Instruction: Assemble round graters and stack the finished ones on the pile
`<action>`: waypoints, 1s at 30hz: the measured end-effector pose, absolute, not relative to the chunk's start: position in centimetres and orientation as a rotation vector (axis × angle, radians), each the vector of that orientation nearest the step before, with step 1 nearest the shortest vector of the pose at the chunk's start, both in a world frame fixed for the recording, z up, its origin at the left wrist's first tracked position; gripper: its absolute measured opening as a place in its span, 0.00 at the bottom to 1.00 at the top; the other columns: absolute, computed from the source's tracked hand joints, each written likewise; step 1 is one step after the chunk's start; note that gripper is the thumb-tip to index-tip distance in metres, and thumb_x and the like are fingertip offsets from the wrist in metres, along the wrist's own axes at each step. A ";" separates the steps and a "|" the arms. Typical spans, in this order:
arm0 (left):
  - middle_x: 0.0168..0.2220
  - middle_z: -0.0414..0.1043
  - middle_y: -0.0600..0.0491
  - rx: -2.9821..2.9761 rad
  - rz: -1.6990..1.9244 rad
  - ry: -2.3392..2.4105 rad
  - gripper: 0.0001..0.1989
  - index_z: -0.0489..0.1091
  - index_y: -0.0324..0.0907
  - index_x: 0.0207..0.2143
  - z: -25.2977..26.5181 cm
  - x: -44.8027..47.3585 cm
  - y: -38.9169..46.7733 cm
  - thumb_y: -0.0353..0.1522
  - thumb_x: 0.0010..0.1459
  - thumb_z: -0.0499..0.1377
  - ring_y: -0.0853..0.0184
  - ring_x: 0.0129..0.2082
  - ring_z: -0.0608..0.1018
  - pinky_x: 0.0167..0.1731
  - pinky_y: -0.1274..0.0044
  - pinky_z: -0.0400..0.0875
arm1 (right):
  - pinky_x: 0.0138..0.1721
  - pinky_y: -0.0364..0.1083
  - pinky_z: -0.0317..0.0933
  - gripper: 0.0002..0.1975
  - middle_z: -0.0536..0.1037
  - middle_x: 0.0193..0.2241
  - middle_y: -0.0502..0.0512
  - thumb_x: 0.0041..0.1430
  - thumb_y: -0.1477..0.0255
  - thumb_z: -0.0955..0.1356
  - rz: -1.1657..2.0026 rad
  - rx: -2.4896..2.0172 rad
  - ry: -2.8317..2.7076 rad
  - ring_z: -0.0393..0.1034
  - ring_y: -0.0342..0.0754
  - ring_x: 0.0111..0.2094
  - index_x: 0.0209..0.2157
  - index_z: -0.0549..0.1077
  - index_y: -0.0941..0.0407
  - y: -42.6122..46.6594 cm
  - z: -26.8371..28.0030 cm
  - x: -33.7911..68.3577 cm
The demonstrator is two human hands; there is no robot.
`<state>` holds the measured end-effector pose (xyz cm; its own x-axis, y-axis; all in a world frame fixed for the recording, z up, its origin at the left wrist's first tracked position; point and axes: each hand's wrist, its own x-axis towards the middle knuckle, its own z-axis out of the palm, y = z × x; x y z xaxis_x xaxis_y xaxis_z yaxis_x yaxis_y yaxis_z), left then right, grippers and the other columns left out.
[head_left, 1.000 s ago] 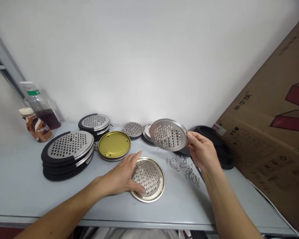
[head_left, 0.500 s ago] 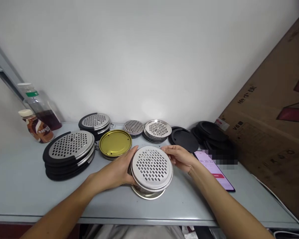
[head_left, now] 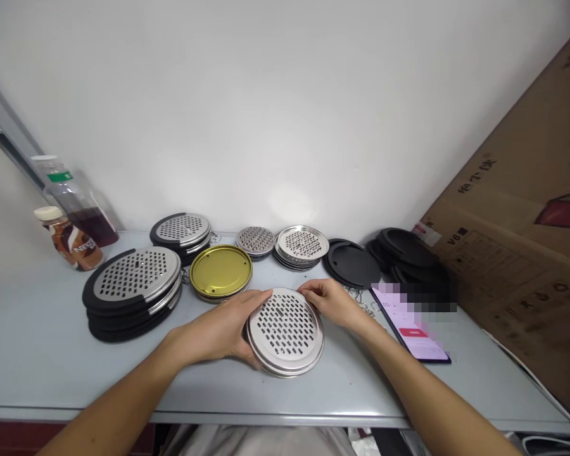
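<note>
Head view, two hands touching one upper grater plate, two bottles

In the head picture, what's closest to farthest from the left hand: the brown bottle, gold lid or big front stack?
From the left hand:
1. Gold lid: just beyond it.
2. Big front stack: farther left.
3. Brown bottle: far left, past the stack.

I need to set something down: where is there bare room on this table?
Bare tabletop lies left and in front of the large black-rimmed stack, and between the phone, the carton and the front edge. A narrower strip separates the held perforated disc from that edge. The back is crowded: stacked discs line the wall.
</note>
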<state>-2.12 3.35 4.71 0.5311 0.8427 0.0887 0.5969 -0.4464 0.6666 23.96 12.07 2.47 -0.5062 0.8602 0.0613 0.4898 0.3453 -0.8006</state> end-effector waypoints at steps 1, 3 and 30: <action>0.64 0.58 0.47 2.198 0.550 1.171 0.56 0.52 0.53 0.66 4.6 -2.2 3.4 0.42 0.36 0.74 0.49 0.63 0.62 0.61 0.59 0.57 | 0.30 0.43 0.61 0.14 0.80 0.28 0.52 0.61 0.68 0.63 0.953 -1.192 -2.162 0.71 0.47 0.30 0.30 0.78 0.56 12.0 2.6 23.9; 0.65 0.57 0.47 2.208 0.527 1.177 0.55 0.52 0.53 0.66 4.5 -2.3 3.4 0.42 0.36 0.74 0.50 0.63 0.61 0.62 0.59 0.56 | 0.31 0.44 0.60 0.15 0.79 0.27 0.52 0.62 0.65 0.63 0.841 -1.225 -2.212 0.71 0.47 0.30 0.29 0.78 0.56 11.8 2.9 23.8; 0.61 0.60 0.45 2.235 0.411 1.264 0.57 0.50 0.53 0.67 4.2 -2.6 3.3 0.45 0.36 0.74 0.48 0.61 0.63 0.58 0.59 0.60 | 0.57 0.56 0.59 0.60 0.52 0.64 0.61 0.35 0.67 0.79 0.962 -1.010 -2.702 0.57 0.63 0.60 0.67 0.48 0.41 8.1 5.0 25.4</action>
<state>-2.59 3.32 4.25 0.5146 0.8574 0.0021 0.6947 -0.4184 0.5851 25.43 8.11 5.02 -0.7750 0.6205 -0.1201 0.5568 0.5805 -0.5941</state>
